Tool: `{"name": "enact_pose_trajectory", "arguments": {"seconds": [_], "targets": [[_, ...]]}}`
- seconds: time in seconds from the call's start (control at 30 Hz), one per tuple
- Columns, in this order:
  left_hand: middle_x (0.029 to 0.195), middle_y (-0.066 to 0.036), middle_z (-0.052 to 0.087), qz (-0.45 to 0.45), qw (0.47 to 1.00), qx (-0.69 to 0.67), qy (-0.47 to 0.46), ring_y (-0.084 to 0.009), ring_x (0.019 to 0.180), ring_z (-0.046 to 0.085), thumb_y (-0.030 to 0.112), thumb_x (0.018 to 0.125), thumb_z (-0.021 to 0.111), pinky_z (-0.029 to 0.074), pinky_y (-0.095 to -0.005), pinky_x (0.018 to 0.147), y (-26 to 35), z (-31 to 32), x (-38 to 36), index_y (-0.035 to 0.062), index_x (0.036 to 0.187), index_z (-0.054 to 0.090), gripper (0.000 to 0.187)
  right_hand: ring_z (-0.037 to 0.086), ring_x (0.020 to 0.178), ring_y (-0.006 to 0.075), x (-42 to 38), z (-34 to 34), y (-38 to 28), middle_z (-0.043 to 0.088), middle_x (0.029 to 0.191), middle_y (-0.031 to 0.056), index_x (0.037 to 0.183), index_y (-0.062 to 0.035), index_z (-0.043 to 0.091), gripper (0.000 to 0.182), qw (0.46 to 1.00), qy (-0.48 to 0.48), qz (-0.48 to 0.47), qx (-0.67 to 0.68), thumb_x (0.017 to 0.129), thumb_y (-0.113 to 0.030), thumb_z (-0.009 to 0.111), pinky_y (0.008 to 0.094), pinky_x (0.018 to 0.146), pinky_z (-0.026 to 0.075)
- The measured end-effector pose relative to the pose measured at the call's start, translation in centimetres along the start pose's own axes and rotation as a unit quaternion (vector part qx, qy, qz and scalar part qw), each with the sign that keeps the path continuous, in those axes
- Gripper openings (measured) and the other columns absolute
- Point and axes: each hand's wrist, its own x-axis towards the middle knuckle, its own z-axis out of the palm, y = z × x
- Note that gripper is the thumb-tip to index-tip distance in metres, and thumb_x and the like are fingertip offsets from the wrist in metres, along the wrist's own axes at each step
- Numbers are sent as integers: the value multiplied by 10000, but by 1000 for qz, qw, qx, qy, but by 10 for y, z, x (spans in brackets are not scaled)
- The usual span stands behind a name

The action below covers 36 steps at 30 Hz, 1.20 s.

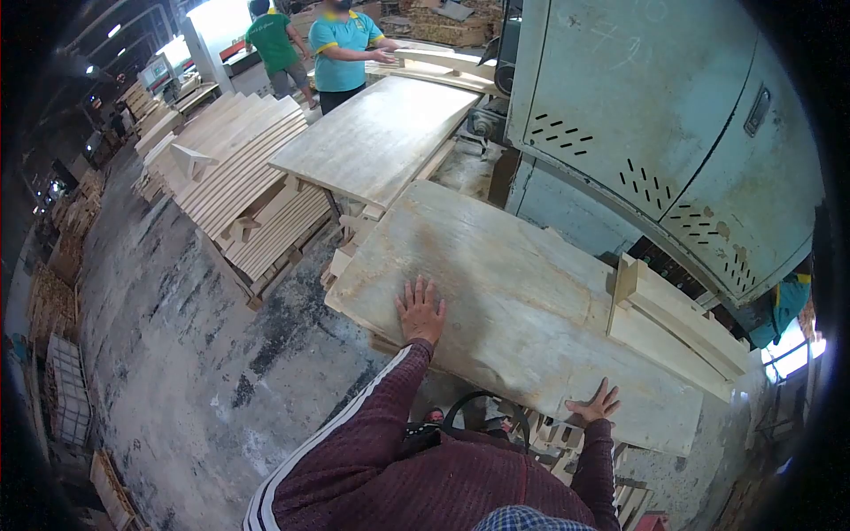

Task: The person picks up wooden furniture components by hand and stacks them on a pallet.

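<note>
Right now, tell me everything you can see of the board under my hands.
The board is long and broad, apparently wood, its pale surface marked with brownish stains. It lies flat before you. Your left hand rests on it, spread flat; your right hand touches it by its near edge. A plank seems to overlap its far side.

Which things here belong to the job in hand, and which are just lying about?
Likely in use:
- near tabletop, left hand and right hand on it
- perhaps the planks at its right end

Likely just around:
- stacked boards
- far tabletop
- cabinet
</note>
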Motion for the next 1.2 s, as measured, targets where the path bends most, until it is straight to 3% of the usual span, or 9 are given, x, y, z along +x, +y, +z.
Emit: {"name": "enact_pose_trajectory", "arguments": {"seconds": [0.3,0.57,0.7,0.77,1.2], "targets": [[1522,-56,311,6,1000,24,-9,-304,1424,236,438,934,488,141,-554,1157,1,-5,-1,198,1433,390,562,-147,1417,504,-5,-2,-5,-152,1594,149,1526,-381,1,1504,999,-9,31,-3,337,-602,897,709,1088,75],[1517,-50,323,4,999,32,-4,-303,1416,253,441,923,502,156,-557,1150,2,-3,0,198,1426,403,567,-168,1424,476,-10,-6,-8,-134,1588,193,1539,-318,9,1523,1000,-5,3,12,329,-668,865,606,1137,-37],[1515,-56,334,8,999,30,6,-307,1413,266,438,918,513,166,-561,1143,1,-4,0,201,1422,410,566,-173,1422,477,-6,-3,-4,-129,1586,205,1540,-318,17,1510,1000,-11,-1,13,339,-665,864,598,1139,-42],[1515,-59,336,4,1000,27,7,-308,1413,266,437,918,514,165,-562,1144,1,-5,0,203,1421,411,565,-152,1437,448,15,13,12,-158,1606,60,1514,-421,-27,1504,999,15,19,-34,336,-642,881,845,941,82],[1518,-60,327,-1,1000,16,2,-315,1411,268,428,915,525,155,-559,1150,2,-8,-1,210,1423,412,564,-133,1436,464,18,12,15,-144,1607,73,1513,-425,-18,1514,999,13,17,-36,311,-666,871,847,936,96]]}}
